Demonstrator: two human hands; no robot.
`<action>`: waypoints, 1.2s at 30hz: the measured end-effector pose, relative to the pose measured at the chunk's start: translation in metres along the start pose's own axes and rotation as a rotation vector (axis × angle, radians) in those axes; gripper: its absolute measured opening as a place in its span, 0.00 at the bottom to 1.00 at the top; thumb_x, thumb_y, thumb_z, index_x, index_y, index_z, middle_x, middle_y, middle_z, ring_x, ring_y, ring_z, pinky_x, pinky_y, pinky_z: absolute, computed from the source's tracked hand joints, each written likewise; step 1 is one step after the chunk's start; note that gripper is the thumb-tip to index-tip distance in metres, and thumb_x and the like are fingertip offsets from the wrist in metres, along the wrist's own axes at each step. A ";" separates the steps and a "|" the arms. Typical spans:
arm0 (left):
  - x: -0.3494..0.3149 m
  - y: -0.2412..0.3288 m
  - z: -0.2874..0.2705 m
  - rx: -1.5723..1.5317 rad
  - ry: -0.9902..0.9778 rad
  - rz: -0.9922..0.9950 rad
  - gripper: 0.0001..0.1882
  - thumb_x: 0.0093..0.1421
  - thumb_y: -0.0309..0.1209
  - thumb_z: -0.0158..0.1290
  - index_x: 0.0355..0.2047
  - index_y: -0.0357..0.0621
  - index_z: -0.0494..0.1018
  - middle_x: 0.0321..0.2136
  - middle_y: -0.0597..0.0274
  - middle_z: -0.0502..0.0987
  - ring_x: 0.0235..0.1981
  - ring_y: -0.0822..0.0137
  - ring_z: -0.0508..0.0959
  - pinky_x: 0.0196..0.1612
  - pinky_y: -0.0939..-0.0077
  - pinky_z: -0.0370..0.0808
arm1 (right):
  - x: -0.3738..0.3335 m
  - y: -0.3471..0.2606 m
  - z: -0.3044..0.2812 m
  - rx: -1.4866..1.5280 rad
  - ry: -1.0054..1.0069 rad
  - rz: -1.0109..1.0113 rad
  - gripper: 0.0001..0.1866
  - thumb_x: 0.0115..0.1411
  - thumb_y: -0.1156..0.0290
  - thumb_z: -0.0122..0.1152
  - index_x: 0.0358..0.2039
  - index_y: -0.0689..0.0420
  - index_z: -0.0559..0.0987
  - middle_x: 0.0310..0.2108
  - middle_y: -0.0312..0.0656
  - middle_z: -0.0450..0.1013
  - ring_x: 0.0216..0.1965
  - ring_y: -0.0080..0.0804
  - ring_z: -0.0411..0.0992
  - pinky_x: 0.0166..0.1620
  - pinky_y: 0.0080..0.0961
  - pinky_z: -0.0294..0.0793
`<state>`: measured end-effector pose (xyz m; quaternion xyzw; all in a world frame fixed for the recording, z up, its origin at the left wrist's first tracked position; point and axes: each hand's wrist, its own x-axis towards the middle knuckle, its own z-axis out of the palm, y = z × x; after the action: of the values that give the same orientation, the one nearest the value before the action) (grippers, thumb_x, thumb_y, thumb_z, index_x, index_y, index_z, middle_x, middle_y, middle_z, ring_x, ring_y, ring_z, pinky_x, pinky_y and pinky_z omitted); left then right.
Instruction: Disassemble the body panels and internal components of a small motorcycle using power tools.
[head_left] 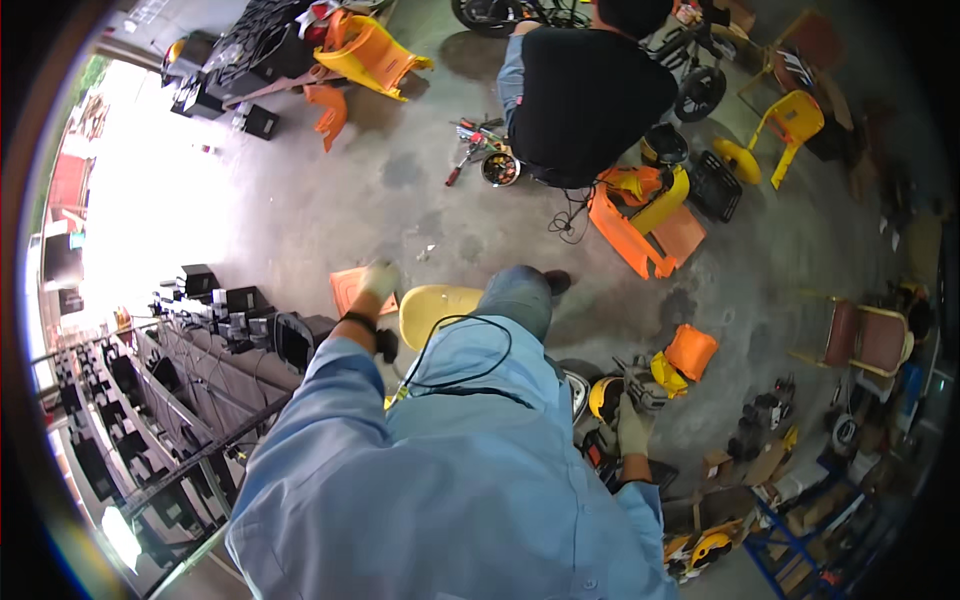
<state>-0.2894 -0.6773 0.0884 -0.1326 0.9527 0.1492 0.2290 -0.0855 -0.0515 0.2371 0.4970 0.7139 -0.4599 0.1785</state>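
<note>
Head view shows an orange panel (349, 291) partly behind the nearer left hand (380, 279), a yellow part (599, 397) just left of the right hand (632, 428); whether either's fingers are closed, I cannot tell.

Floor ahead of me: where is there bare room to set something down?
Bare grey concrete floor shows between the orange rounded-square plastic piece and the brown-cushioned metal chair; another patch, with small scraps, between the flat orange panel and the red-handled tool. Crowded: around the right hand, beside the yellow-and-black rounded part.
</note>
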 end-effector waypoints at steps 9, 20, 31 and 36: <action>-0.159 -0.112 0.067 -0.691 -0.296 -0.845 0.20 0.61 0.41 0.47 0.35 0.37 0.81 0.25 0.51 0.80 0.26 0.57 0.81 0.31 0.61 0.78 | 0.017 -0.159 0.052 -0.524 -0.347 -0.264 0.23 0.58 0.50 0.61 0.37 0.60 0.81 0.35 0.49 0.81 0.41 0.42 0.80 0.42 0.37 0.76; 0.070 0.064 -0.108 -0.714 -0.359 -0.006 0.28 0.61 0.43 0.54 0.58 0.39 0.71 0.49 0.48 0.79 0.50 0.58 0.79 0.55 0.68 0.73 | 0.015 -0.388 0.296 -0.802 -0.770 -0.731 0.29 0.58 0.65 0.62 0.60 0.55 0.69 0.53 0.45 0.75 0.55 0.37 0.74 0.56 0.30 0.72; 0.197 0.092 -0.096 -1.779 -0.210 -0.016 0.26 0.54 0.32 0.66 0.52 0.45 0.72 0.42 0.62 0.79 0.42 0.67 0.78 0.45 0.70 0.77 | 0.049 -0.514 0.546 -0.622 -1.203 -0.587 0.32 0.61 0.62 0.57 0.65 0.58 0.66 0.54 0.51 0.73 0.57 0.39 0.72 0.58 0.30 0.70; 0.241 0.065 -0.079 -1.731 -0.059 -0.615 0.08 0.59 0.28 0.61 0.38 0.42 0.79 0.32 0.65 0.80 0.32 0.72 0.79 0.35 0.76 0.75 | 0.218 -0.497 0.666 -0.392 -1.021 -0.258 0.18 0.64 0.60 0.56 0.48 0.59 0.79 0.36 0.45 0.81 0.30 0.28 0.78 0.38 0.25 0.76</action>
<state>-0.5485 -0.6887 0.0555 -0.5016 0.4249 0.7464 0.1038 -0.7507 -0.5296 -0.0218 0.0775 0.6641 -0.5190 0.5326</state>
